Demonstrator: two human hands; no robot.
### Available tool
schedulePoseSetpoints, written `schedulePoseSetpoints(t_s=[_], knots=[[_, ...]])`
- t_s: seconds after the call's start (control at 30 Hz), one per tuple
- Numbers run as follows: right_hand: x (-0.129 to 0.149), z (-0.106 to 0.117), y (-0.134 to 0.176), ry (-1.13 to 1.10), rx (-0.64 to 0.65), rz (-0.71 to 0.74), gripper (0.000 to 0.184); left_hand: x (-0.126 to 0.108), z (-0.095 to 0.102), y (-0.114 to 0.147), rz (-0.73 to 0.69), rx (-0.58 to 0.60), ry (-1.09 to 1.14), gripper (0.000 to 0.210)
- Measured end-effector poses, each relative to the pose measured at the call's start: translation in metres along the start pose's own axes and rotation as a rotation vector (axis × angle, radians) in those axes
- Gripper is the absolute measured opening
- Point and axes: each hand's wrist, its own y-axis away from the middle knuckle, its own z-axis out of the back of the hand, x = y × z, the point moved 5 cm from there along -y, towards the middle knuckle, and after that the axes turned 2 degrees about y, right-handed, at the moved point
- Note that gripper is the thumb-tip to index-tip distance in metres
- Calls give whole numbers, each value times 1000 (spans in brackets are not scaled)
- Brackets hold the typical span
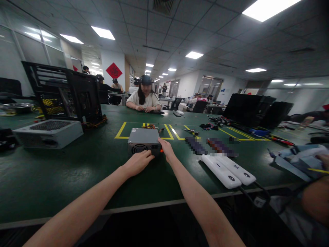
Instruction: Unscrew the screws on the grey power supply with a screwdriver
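White ceiling panels [269, 8] blaze across the upper frame; the tabletop [92, 175] carries a dull sheen at left, edges stretch, and bottom centre is dark.

Bare forearms [101, 193] converge over the bench's near edge [144, 207]; the left hand [140, 162] angles inward, the right hand [167, 150] reaches farther forward.
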Motion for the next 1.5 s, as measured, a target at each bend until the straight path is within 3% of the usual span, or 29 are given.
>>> schedulePoseSetpoints(t_s=[0.17, 0.3, 0.43, 0.53, 0.67, 0.77, 0.87, 0.97, 1.07, 1.27, 1.5], knots=[[-3, 2, -1, 48, -35, 21, 43, 1, 4, -1, -38, -93, 19, 25], [-4, 6, -2, 87, -110, 52, 39, 7, 16, 1, 12, -250, 159, 25], [-1, 13, -4, 100, -199, 102, 19, 33, 37, 12, 276, -550, 380, 25], [7, 17, -3, 79, -223, 132, 25, 62, 51, 30, 527, -759, 446, 25], [32, 21, 10, 14, -204, 126, 32, 90, 58, 45, 682, -847, 681, 24], [58, 24, 36, -53, -157, 132, 33, 86, 63, 43, 658, -775, 740, 25], [74, 27, 75, -231, -77, 140, 32, 61, 62, 31, 525, -545, 523, 26], [70, 30, 112, -299, -114, 150, 29, 34, 42, 16, 333, -238, 393, 25], [48, 31, 136, -384, -172, 112, 27, 25, 19, 12, 288, -40, 282, 24], [11, 36, 151, -436, -291, 43, 26, 30, 3, 15, 396, 96, 116, 24], [12, 34, 153, -451, -239, 24, 24, 27, -1, 14, 419, 135, 86, 24]])
